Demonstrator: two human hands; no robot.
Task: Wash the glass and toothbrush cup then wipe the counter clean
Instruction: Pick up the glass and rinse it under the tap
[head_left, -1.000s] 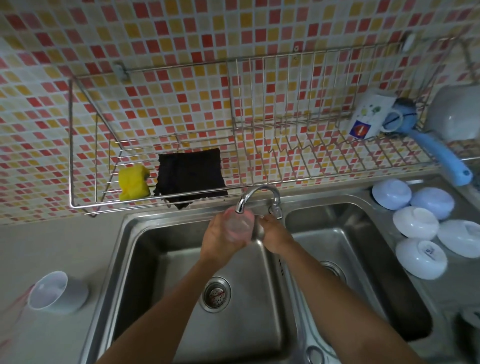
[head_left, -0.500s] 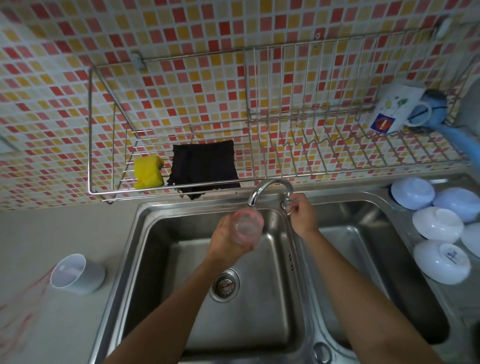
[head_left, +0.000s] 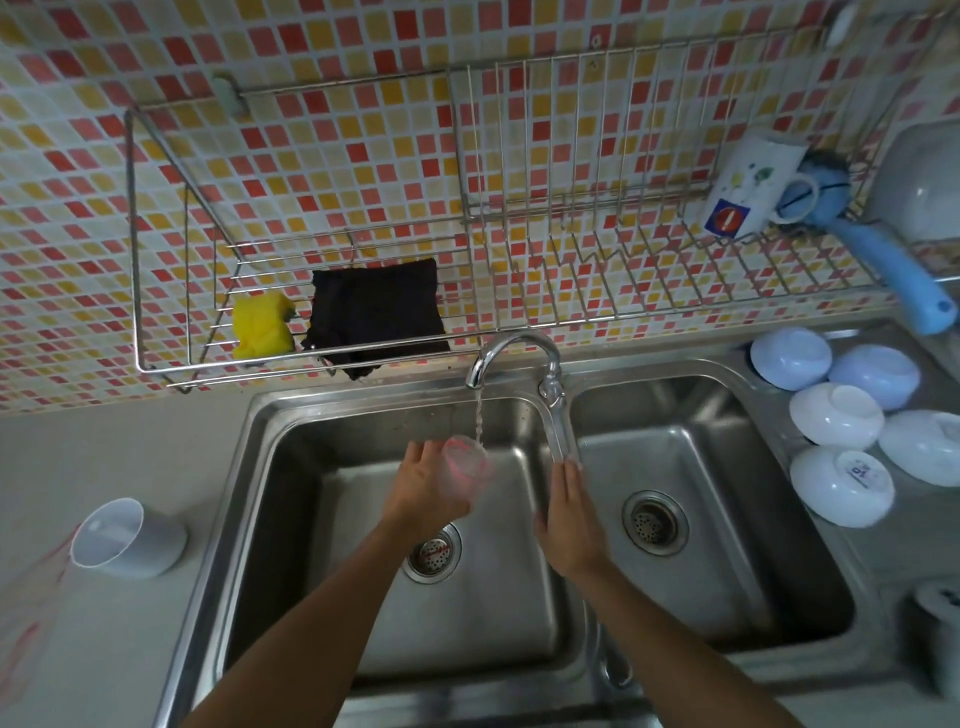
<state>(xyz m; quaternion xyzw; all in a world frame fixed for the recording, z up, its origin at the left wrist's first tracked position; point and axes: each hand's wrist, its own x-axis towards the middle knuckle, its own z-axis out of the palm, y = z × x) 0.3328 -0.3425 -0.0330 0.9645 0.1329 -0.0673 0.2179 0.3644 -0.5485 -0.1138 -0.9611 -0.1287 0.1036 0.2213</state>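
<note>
Under the faucet (head_left: 514, 358), my left hand (head_left: 426, 493) grips the glass (head_left: 465, 467) in the stream; right hand (head_left: 569, 514) flat, empty. Toothbrush cup (head_left: 127, 538) left of faucet unwashed, counter (head_left: 104, 467) unwiped.

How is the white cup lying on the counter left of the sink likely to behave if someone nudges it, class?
The white cup lies on its side on the counter, so it would probably roll rather than slide. Its mouth looks wider than its base, so it may curve as it rolls. It looks like thin plastic and empty, so likely light and easily shifted.
</note>
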